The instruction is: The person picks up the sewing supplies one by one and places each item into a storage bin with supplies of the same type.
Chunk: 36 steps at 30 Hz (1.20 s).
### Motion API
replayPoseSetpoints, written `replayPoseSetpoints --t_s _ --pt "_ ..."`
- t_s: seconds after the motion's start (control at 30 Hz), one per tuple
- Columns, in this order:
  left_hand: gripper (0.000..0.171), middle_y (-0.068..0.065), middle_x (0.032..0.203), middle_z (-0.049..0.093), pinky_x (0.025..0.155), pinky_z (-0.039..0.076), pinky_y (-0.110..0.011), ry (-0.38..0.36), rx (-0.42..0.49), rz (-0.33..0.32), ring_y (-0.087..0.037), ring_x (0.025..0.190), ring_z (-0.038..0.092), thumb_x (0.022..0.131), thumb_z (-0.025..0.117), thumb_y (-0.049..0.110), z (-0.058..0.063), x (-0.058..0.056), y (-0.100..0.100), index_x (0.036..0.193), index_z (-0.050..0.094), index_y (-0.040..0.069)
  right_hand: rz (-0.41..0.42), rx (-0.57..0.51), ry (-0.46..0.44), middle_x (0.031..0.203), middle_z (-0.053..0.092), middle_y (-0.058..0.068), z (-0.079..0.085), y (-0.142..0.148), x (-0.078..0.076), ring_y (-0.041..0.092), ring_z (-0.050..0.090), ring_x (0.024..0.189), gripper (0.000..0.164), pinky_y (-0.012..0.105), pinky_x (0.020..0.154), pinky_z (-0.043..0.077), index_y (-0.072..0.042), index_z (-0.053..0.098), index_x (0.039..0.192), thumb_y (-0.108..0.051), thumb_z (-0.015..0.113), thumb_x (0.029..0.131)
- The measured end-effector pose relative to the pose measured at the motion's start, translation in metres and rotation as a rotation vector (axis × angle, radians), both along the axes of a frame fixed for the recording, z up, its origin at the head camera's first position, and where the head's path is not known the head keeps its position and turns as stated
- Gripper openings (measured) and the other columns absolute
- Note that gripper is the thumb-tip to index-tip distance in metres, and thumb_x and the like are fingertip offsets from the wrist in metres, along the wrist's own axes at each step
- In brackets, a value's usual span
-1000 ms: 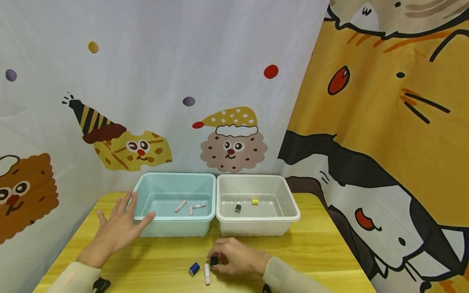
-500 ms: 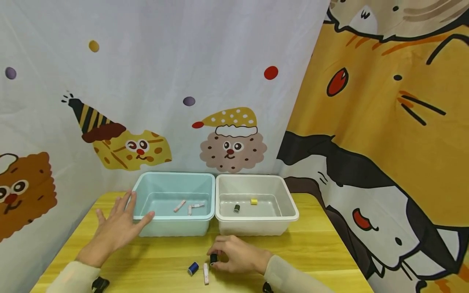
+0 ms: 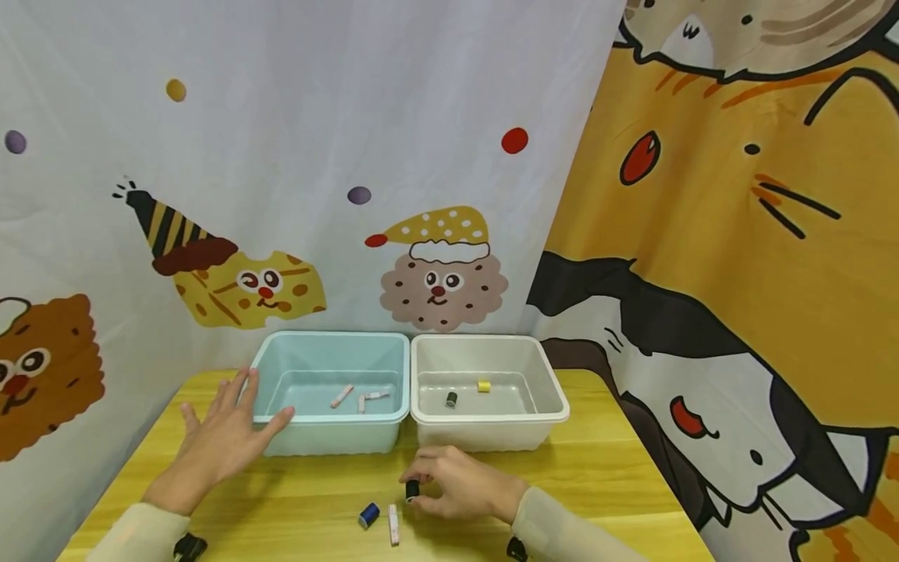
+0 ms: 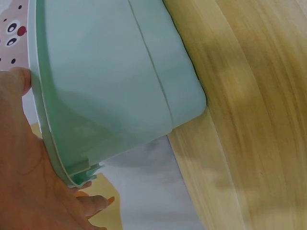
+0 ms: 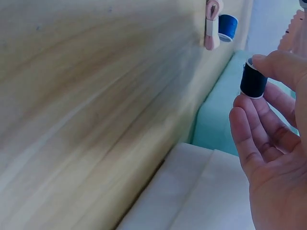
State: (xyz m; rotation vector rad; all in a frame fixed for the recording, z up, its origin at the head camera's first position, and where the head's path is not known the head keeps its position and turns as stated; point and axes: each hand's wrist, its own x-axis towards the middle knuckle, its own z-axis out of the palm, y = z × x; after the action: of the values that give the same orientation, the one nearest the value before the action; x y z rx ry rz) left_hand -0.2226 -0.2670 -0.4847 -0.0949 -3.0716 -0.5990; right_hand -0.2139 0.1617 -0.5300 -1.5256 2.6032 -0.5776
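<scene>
Two bare hands work over a yellow wood-grain table. The right hand pinches a black thread spool between thumb and fingertips, its grip closed down to the spool's own width — the right wrist view shows the thumb on one end and fingers at the other. That spool is held in front of the white tub, near its front left corner; whether it touches the tabletop I cannot tell. The left hand is spread wide at the near left corner of the pale blue tub, thumb against the rim, fingers not curled round anything. On the table, left of the black spool, lie a pinkish-white folded strip and, just beside it, a blue spool tipped on its side. The tubs stand side by side: the blue one holds three small pale strips, the white one a dark green spool and, farther back, a yellow spool. Behind them hangs a pale curtain printed with cartoon figures.
</scene>
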Motion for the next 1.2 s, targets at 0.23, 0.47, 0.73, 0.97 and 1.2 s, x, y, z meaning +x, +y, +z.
replayPoseSetpoints --t_s 0.23,0.47,0.73,0.97,1.2 --pt "0.122 -0.039 0.191 0.007 0.117 -0.010 -0.106 0.010 0.008 -0.010 -0.075 0.170 0.011 0.113 0.042 0.086 -0.001 0.000 0.000 0.184 0.008 -0.007 -0.010 0.002 -0.008 0.134 0.079 -0.004 0.010 0.003 0.002 0.001 0.078 0.115 0.033 0.004 0.100 0.056 -0.013 0.080 0.143 -0.028 0.080 0.113" --pt "0.121 -0.037 0.191 0.005 0.117 -0.011 -0.106 0.015 0.012 -0.013 -0.075 0.170 0.011 0.113 0.042 0.085 -0.004 0.000 -0.001 0.184 0.008 -0.007 0.004 -0.023 0.036 0.135 0.079 0.000 0.020 0.003 0.002 0.002 0.080 0.114 0.034 0.005 0.102 0.057 -0.012 0.080 0.142 -0.028 0.081 0.113" --pt "0.123 -0.037 0.192 0.005 0.117 -0.011 -0.106 0.007 0.008 -0.009 -0.075 0.170 0.010 0.112 0.042 0.087 -0.001 -0.002 -0.002 0.183 0.008 -0.007 0.019 -0.053 0.119 0.127 0.078 -0.001 0.037 0.003 0.001 0.007 0.079 0.112 0.032 0.006 0.103 0.057 -0.013 0.081 0.139 -0.026 0.086 0.109" --pt "0.124 -0.036 0.192 0.003 0.117 -0.014 -0.105 0.007 0.022 -0.011 -0.075 0.171 0.008 0.112 0.042 0.088 -0.002 -0.002 -0.002 0.184 0.007 -0.007 0.007 -0.054 0.152 0.131 0.080 -0.001 0.052 0.006 0.001 0.007 0.078 0.118 0.034 0.009 0.109 0.057 -0.013 0.080 0.139 -0.025 0.086 0.108" --pt "0.125 -0.038 0.191 0.008 0.117 -0.014 -0.105 0.009 0.019 -0.009 -0.075 0.171 0.009 0.111 0.041 0.089 -0.002 -0.001 -0.002 0.184 0.007 -0.007 -0.018 -0.051 0.122 0.135 0.079 -0.001 0.062 0.008 0.002 0.010 0.077 0.114 0.032 0.007 0.102 0.058 -0.015 0.080 0.140 -0.026 0.084 0.110"
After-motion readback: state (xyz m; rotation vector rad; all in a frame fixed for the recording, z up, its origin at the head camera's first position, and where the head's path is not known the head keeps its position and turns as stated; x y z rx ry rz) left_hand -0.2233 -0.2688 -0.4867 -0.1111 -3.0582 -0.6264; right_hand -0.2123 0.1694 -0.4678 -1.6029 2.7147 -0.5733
